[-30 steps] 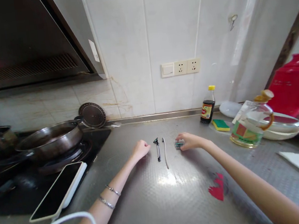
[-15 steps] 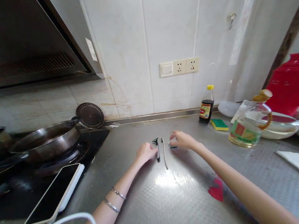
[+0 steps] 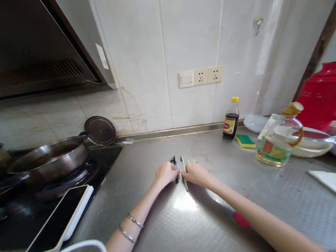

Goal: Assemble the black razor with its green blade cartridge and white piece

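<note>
My left hand (image 3: 165, 173) is closed on a black razor (image 3: 173, 160), its fingertips pinching the handle, with the head pointing toward the wall. Just right of it, a slim toothbrush (image 3: 182, 161) with a pale handle and dark bristles stands nearly parallel to the razor. The fingers of my right hand (image 3: 196, 174) pinch the middle of that handle. A small greenish bit shows behind my right knuckles, mostly hidden. Both hands are low over the metal countertop (image 3: 155, 225), a narrow gap between them.
At left are a phone (image 3: 59, 221), a white cable (image 3: 78, 245) and a pan (image 3: 52, 158) on the stove. To the right stand a sauce bottle (image 3: 230, 120), a sponge (image 3: 245, 141), an oil jug (image 3: 273, 150) and a red thermos (image 3: 320, 97). A red patch (image 3: 240, 219) lies under my right forearm.
My right hand has moved left from a small dark item and closed on the toothbrush. My left fingers have closed around the razor handle, and the razor is slightly shifted.
</note>
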Action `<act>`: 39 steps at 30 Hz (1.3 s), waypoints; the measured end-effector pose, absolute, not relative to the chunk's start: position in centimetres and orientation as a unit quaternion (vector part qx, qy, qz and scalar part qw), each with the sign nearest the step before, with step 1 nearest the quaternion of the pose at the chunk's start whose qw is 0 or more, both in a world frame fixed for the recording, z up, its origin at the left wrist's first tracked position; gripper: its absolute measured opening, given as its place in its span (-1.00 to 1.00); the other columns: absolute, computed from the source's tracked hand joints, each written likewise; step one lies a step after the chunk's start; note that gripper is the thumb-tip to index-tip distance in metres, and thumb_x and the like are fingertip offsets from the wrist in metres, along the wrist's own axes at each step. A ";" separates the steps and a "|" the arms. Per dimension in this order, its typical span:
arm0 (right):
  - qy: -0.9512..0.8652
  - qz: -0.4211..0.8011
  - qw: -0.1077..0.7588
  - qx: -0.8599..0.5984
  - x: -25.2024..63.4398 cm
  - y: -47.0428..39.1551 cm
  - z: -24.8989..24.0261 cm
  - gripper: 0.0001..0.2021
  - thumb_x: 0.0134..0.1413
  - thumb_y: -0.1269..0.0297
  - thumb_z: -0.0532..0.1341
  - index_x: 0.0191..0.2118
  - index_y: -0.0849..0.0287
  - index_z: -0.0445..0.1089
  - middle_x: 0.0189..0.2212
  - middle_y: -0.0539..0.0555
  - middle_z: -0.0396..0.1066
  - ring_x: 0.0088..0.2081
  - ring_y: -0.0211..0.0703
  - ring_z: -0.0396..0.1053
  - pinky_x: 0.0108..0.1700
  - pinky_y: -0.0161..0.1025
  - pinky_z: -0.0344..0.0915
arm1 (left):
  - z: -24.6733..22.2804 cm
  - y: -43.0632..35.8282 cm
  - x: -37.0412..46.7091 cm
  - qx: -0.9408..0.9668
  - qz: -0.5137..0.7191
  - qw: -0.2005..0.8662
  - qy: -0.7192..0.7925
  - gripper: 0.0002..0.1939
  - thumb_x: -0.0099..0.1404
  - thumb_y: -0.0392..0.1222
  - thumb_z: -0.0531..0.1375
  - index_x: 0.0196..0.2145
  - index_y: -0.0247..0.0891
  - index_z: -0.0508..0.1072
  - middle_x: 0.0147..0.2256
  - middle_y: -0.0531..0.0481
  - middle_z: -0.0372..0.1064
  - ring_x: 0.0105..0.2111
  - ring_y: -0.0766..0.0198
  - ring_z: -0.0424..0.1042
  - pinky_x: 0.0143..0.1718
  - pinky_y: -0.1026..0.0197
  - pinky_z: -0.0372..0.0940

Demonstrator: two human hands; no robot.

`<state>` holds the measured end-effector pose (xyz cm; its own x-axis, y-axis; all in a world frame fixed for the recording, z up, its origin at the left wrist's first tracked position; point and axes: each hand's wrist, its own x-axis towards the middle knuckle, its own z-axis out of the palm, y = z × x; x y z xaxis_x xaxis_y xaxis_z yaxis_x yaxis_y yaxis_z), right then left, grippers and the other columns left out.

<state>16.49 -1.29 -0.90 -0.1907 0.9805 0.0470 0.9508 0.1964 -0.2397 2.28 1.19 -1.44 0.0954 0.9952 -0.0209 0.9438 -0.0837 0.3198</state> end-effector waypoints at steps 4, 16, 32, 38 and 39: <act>-0.768 0.071 0.082 -0.632 16.1 -1.4 -1.0 -0.68 0.07 0.22 0.01 -0.34 0.31 0.45 -0.34 0.37 0.47 -0.27 0.07 0.45 -0.30 -0.24 0.28 | -1.6 1.2 2.3 0.730 0.107 0.129 0.663 -0.71 0.09 0.02 0.10 -0.51 -0.22 0.49 -0.40 -0.07 0.47 -0.37 0.23 0.42 -0.40 0.29 0.17; -0.769 0.033 0.072 -0.634 16.2 -1.9 -0.5 -0.62 0.10 0.18 -0.01 -0.29 0.32 0.47 -0.33 0.37 0.47 -0.26 0.06 0.44 -0.28 -0.21 0.29 | -1.9 1.5 2.0 0.733 0.116 0.120 0.660 -0.67 0.15 0.03 0.06 -0.51 -0.22 0.49 -0.43 -0.08 0.46 -0.37 0.21 0.42 -0.40 0.28 0.17; -0.706 -0.049 0.063 -0.704 26.7 2.6 -3.2 -0.60 0.14 0.20 -0.08 -0.38 0.21 0.49 -0.35 0.25 0.49 -0.27 -0.03 0.43 -0.33 -0.28 0.21 | -2.4 3.9 -3.2 0.716 0.095 -0.010 0.691 -0.65 0.24 -0.16 -0.06 -0.35 -0.28 0.50 -0.28 -0.21 0.46 -0.25 0.12 0.43 -0.30 0.21 0.22; -0.709 -0.046 0.074 -0.700 26.9 2.7 -3.6 -0.59 0.15 0.18 -0.09 -0.38 0.18 0.48 -0.37 0.21 0.49 -0.31 -0.07 0.43 -0.35 -0.30 0.17 | -2.8 3.9 -3.3 0.735 0.085 -0.028 0.672 -0.64 0.25 -0.19 -0.07 -0.35 -0.28 0.51 -0.28 -0.20 0.46 -0.26 0.12 0.43 -0.29 0.19 0.23; -0.709 -0.047 0.076 -0.700 26.9 2.7 -3.6 -0.59 0.15 0.18 -0.09 -0.38 0.18 0.48 -0.38 0.21 0.48 -0.31 -0.06 0.42 -0.36 -0.30 0.17 | -2.8 3.8 -3.3 0.737 0.086 -0.029 0.670 -0.64 0.25 -0.20 -0.08 -0.35 -0.28 0.51 -0.29 -0.20 0.46 -0.26 0.11 0.44 -0.30 0.19 0.23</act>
